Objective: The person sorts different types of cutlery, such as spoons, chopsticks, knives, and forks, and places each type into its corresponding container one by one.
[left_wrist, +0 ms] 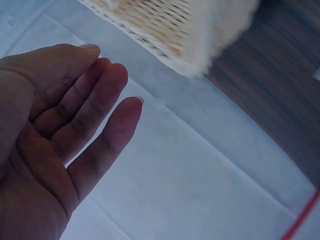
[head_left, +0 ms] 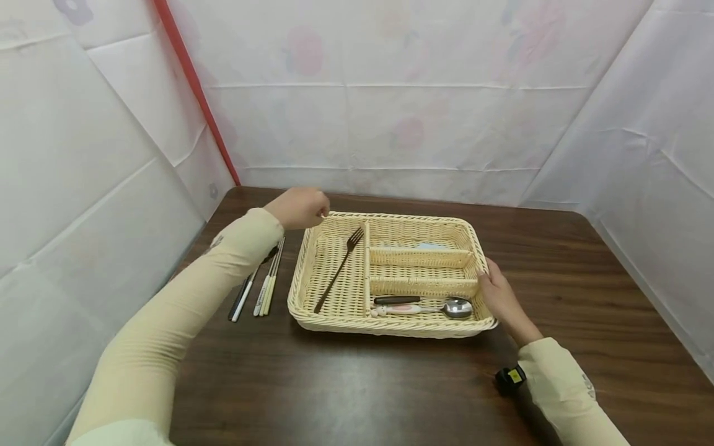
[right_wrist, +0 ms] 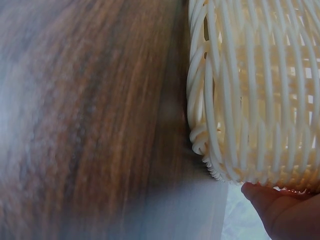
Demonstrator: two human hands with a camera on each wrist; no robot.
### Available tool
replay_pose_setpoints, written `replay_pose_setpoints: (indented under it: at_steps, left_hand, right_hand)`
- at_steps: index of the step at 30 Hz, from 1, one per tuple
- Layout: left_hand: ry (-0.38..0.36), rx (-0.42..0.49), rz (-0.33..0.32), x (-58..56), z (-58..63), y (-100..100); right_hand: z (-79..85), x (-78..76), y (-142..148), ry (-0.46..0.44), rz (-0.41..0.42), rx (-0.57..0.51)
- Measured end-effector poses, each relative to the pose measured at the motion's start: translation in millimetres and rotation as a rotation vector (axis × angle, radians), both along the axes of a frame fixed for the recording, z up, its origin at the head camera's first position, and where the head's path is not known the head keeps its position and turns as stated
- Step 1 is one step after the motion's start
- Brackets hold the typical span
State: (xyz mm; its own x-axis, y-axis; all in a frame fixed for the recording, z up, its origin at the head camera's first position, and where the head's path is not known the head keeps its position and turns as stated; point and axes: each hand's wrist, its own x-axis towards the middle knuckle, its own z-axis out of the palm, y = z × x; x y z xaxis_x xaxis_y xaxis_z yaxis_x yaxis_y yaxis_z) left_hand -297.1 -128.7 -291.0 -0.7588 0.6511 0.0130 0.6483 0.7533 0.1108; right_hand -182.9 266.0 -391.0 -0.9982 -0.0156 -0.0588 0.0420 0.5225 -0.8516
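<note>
A cream woven basket (head_left: 385, 329) with several compartments sits on the table. My right hand (head_left: 500, 300) grips its right side, the thumb at the rim; the right wrist view shows that thumb against the weave. Near the back left corner, my left hand (head_left: 301, 208) is raised; in the left wrist view its fingers (left_wrist: 112, 125) bend loosely around nothing. A dark fork (head_left: 338, 275) lies aslant in the long left compartment. In the front right one lie a metal spoon (head_left: 457, 308) with a pink and white handle and a dark-handled utensil (head_left: 397, 300).
Left of the basket lie chopsticks (head_left: 269, 294) with yellowish ends, a white-handled utensil (head_left: 241, 302) and a dark-handled one, partly behind the left forearm. Something light blue (head_left: 431, 246) is in the back right compartment. A black device (head_left: 510, 378) is by the right wrist. White sheeting surrounds the table.
</note>
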Motion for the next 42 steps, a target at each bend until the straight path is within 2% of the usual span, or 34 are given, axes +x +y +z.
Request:
replay_pose_setpoints:
  at_steps: [3,7,13,19,25,32,38,42]
  left_hand:
    - [0.009,0.007,0.054,2.9,-3.8,-19.6]
    - [-0.016,0.037,0.131,6.2,-12.3,-46.0]
    - [-0.073,0.072,0.247,12.6,-33.8,-82.4]
    - [-0.100,0.076,0.367,20.3,-54.7,-105.7]
    - [-0.117,0.090,0.449,28.0,-71.7,-118.1]
    - [-0.180,0.104,0.543,34.4,-88.2,-121.9]
    - [-0.216,0.104,0.598,37.6,-93.5,-118.5]
    - [-0.223,0.118,0.603,37.9,-92.8,-116.7]
  right_hand:
    - [-0.3,0.5,0.0,-0.005,-0.001,0.004]
    - [-0.2,1.0,-0.1,-0.009,-0.003,0.009]
    - [-0.3,0.8,-0.8,-0.013,-0.004,0.000]
    - [-0.9,-0.4,0.8,-0.018,-0.004,-0.008]
    - [-1.4,-1.1,2.6,-0.008,-0.009,0.001]
    - [-0.1,-1.0,3.1,0.008,-0.013,0.008]
    - [-0.6,0.9,4.7,0.016,-0.013,0.027]
    - [0.7,2.7,4.3,0.007,-0.014,0.030]
